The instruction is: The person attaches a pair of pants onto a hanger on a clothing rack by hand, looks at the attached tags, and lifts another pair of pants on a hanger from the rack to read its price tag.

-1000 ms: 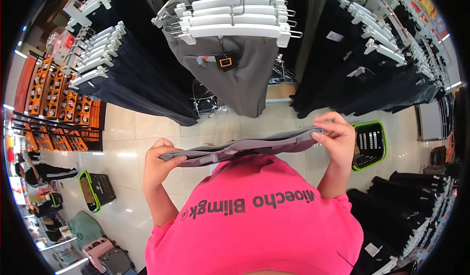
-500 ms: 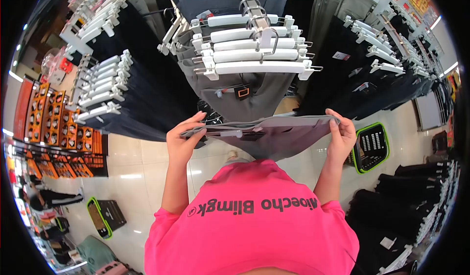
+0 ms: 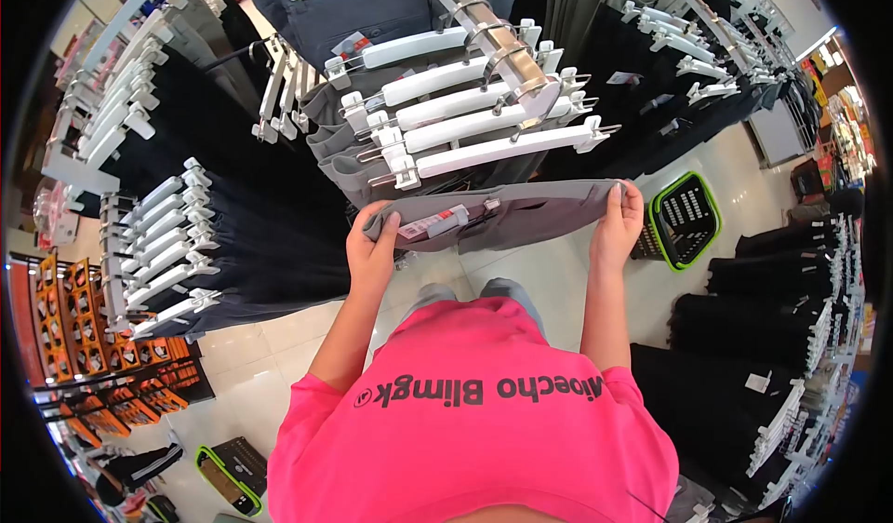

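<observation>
A pair of grey trousers (image 3: 549, 221) is stretched out in front of me by its waistband. My left hand (image 3: 374, 244) pinches one end of the waistband, thumb on the near side. At the other end, my right hand (image 3: 616, 221) grips the waistband the same way. A white paper tag (image 3: 433, 224) hangs on the cloth near my left hand. Just beyond the trousers, a white clip hanger (image 3: 507, 154) hangs on a metal rail (image 3: 498, 39), with several like it behind, bearing more grey trousers (image 3: 339, 137).
Racks of dark trousers (image 3: 270, 244) stand close on the left, and more dark trousers (image 3: 726, 365) hang on the right. A black basket with a green rim (image 3: 686, 221) sits on the floor at right, another basket (image 3: 233, 472) at lower left. Orange shelves (image 3: 70, 318) stand far left.
The trousers have been raised and turned, so the tag and front face now show. Both hands have moved up with the waistband still held. The view has shifted and tilted.
</observation>
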A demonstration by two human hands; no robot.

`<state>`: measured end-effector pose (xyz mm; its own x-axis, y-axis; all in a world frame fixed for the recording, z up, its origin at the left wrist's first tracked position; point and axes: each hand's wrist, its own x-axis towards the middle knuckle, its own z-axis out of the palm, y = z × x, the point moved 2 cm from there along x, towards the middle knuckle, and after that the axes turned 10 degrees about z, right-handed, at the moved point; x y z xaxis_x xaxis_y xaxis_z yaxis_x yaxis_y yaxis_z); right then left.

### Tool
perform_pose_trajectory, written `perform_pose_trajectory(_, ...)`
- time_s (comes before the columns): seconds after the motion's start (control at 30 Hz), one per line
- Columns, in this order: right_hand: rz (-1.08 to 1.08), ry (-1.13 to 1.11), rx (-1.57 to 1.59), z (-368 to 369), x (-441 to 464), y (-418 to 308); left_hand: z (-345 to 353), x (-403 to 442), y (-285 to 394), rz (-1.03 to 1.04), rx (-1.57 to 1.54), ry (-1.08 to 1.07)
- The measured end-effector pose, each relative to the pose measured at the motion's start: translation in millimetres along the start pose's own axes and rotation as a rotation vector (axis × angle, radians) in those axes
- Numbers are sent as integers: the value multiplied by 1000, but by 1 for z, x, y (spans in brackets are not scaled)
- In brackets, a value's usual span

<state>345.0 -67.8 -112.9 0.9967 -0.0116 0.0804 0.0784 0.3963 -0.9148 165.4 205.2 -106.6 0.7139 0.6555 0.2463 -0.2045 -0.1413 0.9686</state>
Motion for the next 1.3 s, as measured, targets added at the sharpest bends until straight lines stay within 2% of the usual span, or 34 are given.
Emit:
perform_pose_trajectory(0.17, 57, 17, 104, -4, 4, 7, 9, 0, -7, 5, -69, 31)
perform_pose_trajectory(0.33, 114, -30, 145, -5, 24, 14, 23, -2, -13, -78, -175, 169)
perform_pose_trajectory(0.53, 200, -103, 143, -2, 45, 16, 29, -4, -15, -34, -187, 218)
perform_pose_trajectory(0.6, 195, -102, 152, -2, 47, 12, 26, -7, -18, -52, -216, 206)
perform_pose_trajectory(0.67, 169, -196, 77, -3, 43, 6, 16, -10, -23, -43, -154, 168)
perform_pose_trajectory(0.83, 158, -306, 12, 0, 27, -8, -17, -23, -34, -197, -61, 60)
perform_pose_trajectory(0.9, 172, -350, 16, 6, 20, -11, -21, -24, -36, -203, 154, -81)
perform_pose_trajectory(1.03, 181, -492, 36, 16, 15, -21, -12, -31, -36, -220, 294, -126)
perform_pose_trajectory(1.1, 143, -579, 29, 21, 15, -27, 1, -28, -30, -73, 538, -167)
perform_pose_trajectory(1.13, 146, -579, 30, 21, 16, -27, 11, -24, -22, -76, 540, -167)
perform_pose_trajectory(1.2, 166, -634, 17, 22, 17, -27, 48, -14, 9, 184, 740, -297)
perform_pose_trajectory(1.3, 151, -685, 23, 23, 20, -26, 107, -3, 38, 381, 614, -454)
